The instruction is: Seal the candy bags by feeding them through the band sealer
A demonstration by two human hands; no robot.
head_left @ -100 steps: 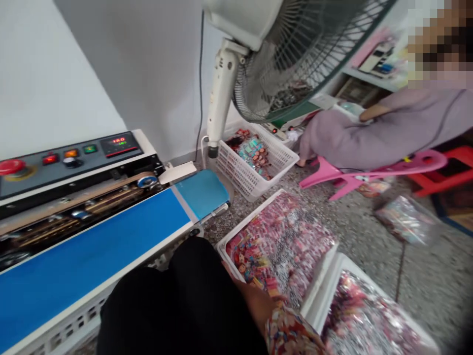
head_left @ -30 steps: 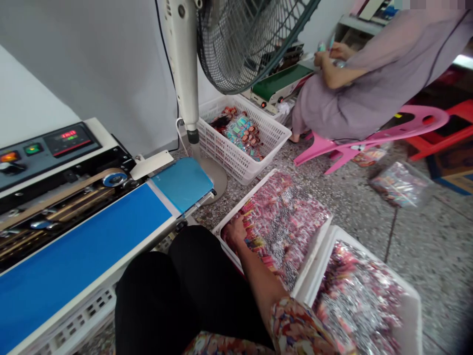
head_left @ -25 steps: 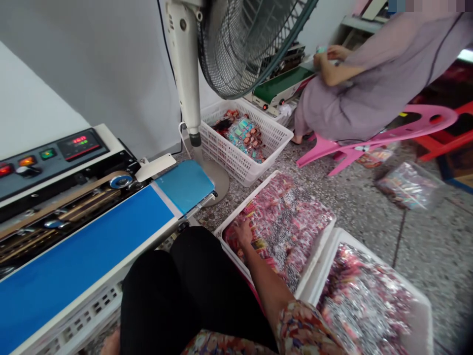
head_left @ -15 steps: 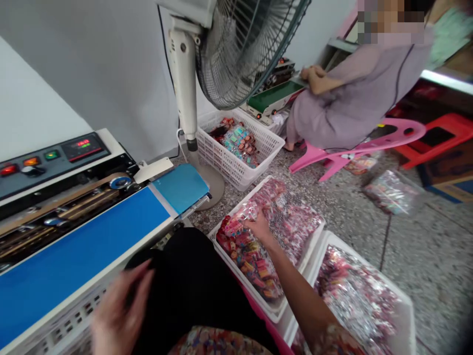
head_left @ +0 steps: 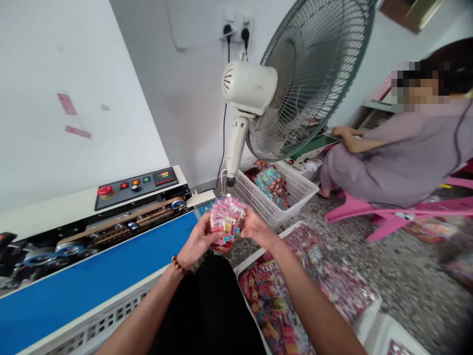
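Between my two hands is a stack of small clear plastic packets (head_left: 226,217) with pink and yellow prints, held above my knees. My left hand (head_left: 199,241), with a beaded bracelet at the wrist, grips the stack's left side. My right hand (head_left: 256,228) closes on its right edge. Just left of the stack runs the blue conveyor belt (head_left: 121,266) of a sealing machine. Below my right forearm stands a white bin (head_left: 373,303) full of similar colourful packets.
A pedestal fan (head_left: 251,88) stands ahead, with a white basket (head_left: 295,202) of packets by its foot. To the right, a person (head_left: 402,153) sits on a pink chair (head_left: 391,212). The machine's control panel (head_left: 136,185) is lit. Another white bin (head_left: 384,330) shows at the bottom right.
My right hand has come up out of the bin with packets and moved left. My left hand has risen to meet it, and both now hold the stack. My view has tilted up.
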